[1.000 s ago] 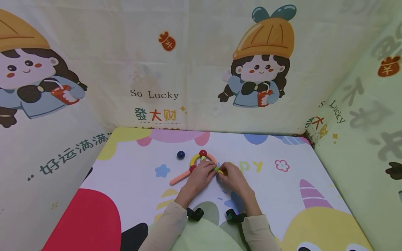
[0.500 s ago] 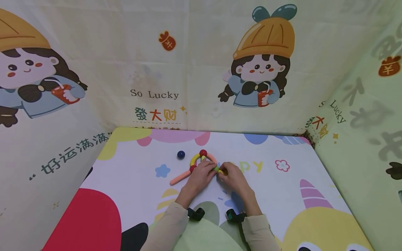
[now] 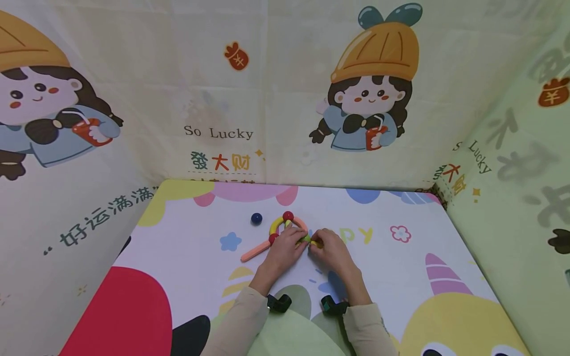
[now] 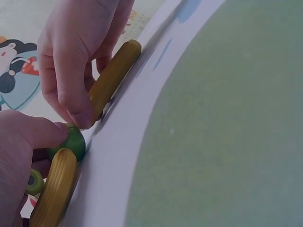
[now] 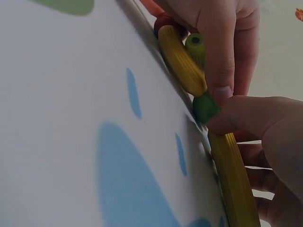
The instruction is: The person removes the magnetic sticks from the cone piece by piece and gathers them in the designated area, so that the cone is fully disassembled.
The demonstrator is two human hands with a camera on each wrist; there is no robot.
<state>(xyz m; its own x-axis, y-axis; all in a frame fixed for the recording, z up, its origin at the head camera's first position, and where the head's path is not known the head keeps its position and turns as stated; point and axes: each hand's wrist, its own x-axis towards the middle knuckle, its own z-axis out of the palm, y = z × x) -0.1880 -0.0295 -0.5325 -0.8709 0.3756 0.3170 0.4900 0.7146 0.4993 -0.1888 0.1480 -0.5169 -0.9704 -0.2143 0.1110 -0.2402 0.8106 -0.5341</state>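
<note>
My left hand point(image 3: 285, 247) pinches a green ball point(image 4: 75, 143) at the edge of a ring of toy rods and balls. My right hand point(image 3: 331, 251) holds a straight yellow rod point(image 5: 234, 184) between thumb and fingers, its end close against that ball; contact is unclear. A curved yellow rod point(image 5: 182, 61) meets the ball from the other side. A light green rod point(image 5: 195, 45) lies inside the ring. Beyond the left hand show a red ball point(image 3: 288, 216), another curved yellow rod point(image 3: 275, 226) and a curved salmon rod point(image 3: 301, 224). Fingers hide part of the ring.
A straight salmon rod point(image 3: 255, 251) sticks out leftward from a second red ball point(image 3: 273, 239). A loose dark blue ball point(image 3: 256, 218) lies behind it. Printed cloth walls point(image 3: 285, 99) rise behind and beside the patterned tabletop point(image 3: 401, 267).
</note>
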